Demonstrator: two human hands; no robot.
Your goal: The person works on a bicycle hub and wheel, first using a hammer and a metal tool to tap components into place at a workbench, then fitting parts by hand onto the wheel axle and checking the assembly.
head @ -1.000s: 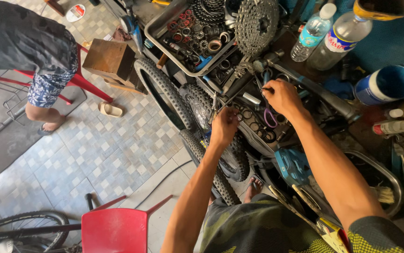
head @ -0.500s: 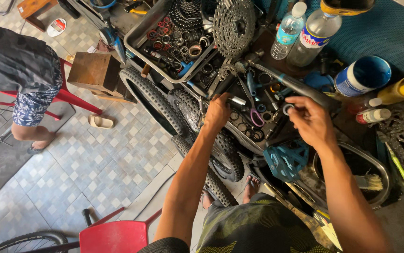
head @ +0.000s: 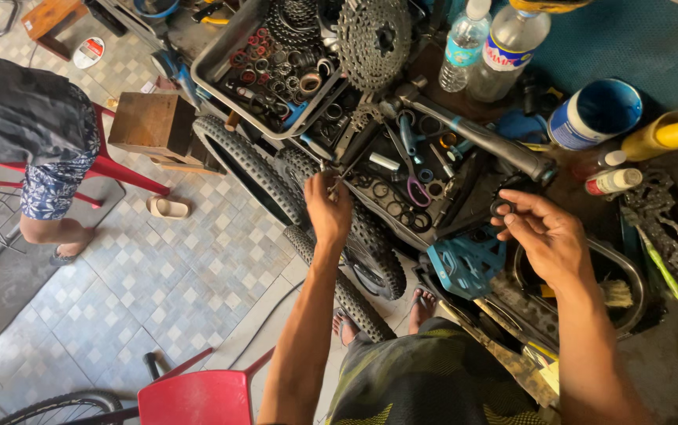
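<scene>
While left hand stays, right hand withdrew holding ring

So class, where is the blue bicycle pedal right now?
In the head view, the blue pedal lies right of centre, just below the right hand, beside the knobby tyre.

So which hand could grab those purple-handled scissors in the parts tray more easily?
Probably the right hand. It hovers open-fingered just beside the purple-handled scissors in the dark parts tray, pinching only a small black ring. The left hand already grips small metal parts.
</scene>
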